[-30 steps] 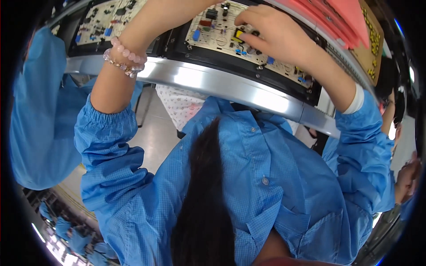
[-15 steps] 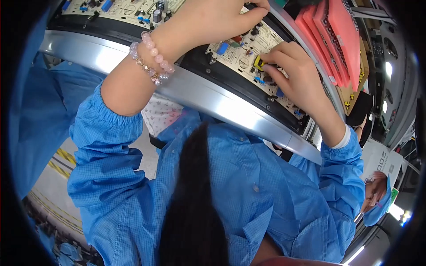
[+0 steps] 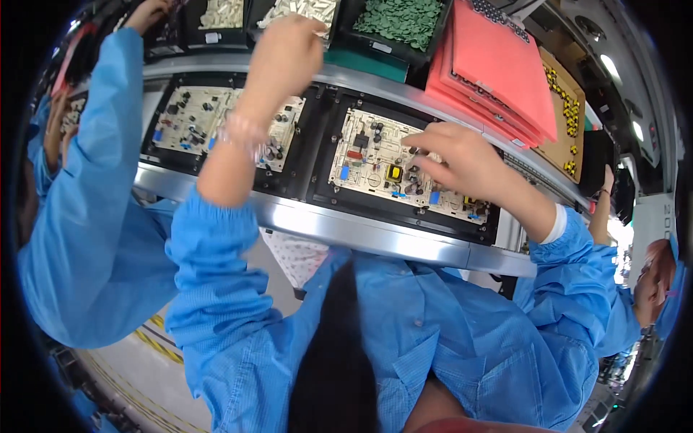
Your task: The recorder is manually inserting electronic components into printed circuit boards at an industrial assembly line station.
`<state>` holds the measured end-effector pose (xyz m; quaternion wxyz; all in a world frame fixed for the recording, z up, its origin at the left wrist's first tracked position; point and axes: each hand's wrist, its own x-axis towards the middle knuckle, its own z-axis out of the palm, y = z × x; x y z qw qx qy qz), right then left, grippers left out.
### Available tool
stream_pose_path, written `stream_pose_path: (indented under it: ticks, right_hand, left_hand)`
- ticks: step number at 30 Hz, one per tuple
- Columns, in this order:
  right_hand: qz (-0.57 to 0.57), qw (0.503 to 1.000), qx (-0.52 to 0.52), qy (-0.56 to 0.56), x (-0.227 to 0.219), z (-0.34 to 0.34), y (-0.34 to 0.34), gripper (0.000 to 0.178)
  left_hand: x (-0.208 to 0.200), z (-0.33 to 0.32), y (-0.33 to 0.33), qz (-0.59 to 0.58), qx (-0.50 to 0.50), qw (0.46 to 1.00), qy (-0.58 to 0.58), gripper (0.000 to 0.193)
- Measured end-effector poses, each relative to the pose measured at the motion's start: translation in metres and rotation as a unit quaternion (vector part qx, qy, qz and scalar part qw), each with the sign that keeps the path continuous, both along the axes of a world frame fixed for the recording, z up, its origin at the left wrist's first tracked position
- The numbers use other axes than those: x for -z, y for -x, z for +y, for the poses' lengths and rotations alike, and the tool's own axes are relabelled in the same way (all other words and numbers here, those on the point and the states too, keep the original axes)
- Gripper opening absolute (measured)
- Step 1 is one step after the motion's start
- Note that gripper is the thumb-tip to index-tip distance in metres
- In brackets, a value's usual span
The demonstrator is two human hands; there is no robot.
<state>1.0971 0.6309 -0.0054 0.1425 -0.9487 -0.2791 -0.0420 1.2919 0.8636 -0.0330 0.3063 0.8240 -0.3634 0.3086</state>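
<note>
My left hand, with a beaded bracelet at its wrist, reaches to the edge of a black bin of small cream-white parts. Its fingertips are partly hidden and blurred, so what they hold cannot be told. My right hand hovers over the right part of a cream circuit board, thumb and forefinger apart with nothing visible between them. On that board, left of my thumb, stands a yellow-and-black transformer among blue, red and black components. The board sits in a black frame.
A second populated board lies to the left. Behind are bins of green discs and pale parts. Pink foam sheets are stacked at right, beside a carton of yellow-and-black transformers. A co-worker's blue sleeve is close on the left.
My left hand has moved from over the board to the cream-part bin. My right hand has let go of the yellow-and-black transformer and shifted right of it. The view has shifted.
</note>
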Motion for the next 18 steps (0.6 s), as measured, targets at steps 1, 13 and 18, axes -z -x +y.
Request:
stream_pose_path:
  ticks: [1, 13, 18]
  right_hand:
    - [-0.002, 1.0, 0.016, -0.004, -0.003, -0.004, 0.001, 0.026]
    - [-0.13, 0.953, 0.272, 0.021, -0.056, -0.12, -0.024, 0.026]
    - [-0.202, 0.926, 0.317, 0.018, -0.031, -0.243, -0.078, 0.033]
  left_hand:
    - [0.001, 0.005, -0.029, -0.002, -0.046, 0.999, -0.028, 0.024]
    - [-0.002, -0.011, -0.069, -0.081, -0.216, 0.946, -0.226, 0.008]
    - [-0.002, -0.012, -0.08, -0.028, -0.156, 0.968, -0.194, 0.013]
